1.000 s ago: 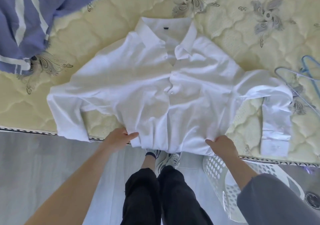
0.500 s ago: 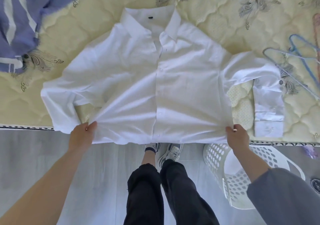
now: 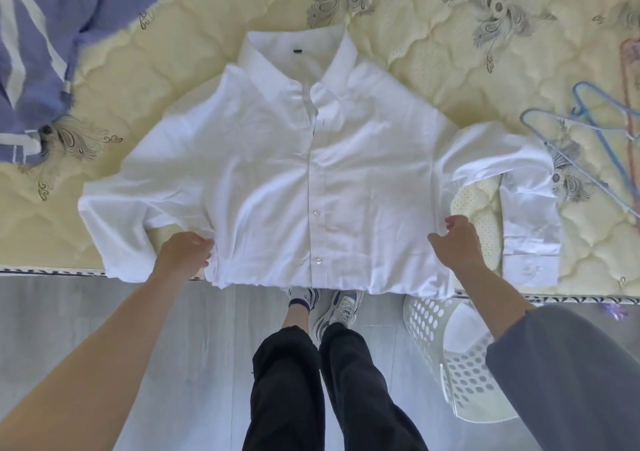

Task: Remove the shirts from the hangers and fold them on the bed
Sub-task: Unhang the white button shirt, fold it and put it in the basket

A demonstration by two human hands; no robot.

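Pinching the shirt (image 3: 311, 180) at its lower side edges, left hand (image 3: 185, 254) and right hand (image 3: 455, 244) sit level, its collar (image 3: 298, 52) straight up-frame.

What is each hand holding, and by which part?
Both hold the white shirt by its side edges just above the hem: the left hand grips one side, the right hand pinches the other.
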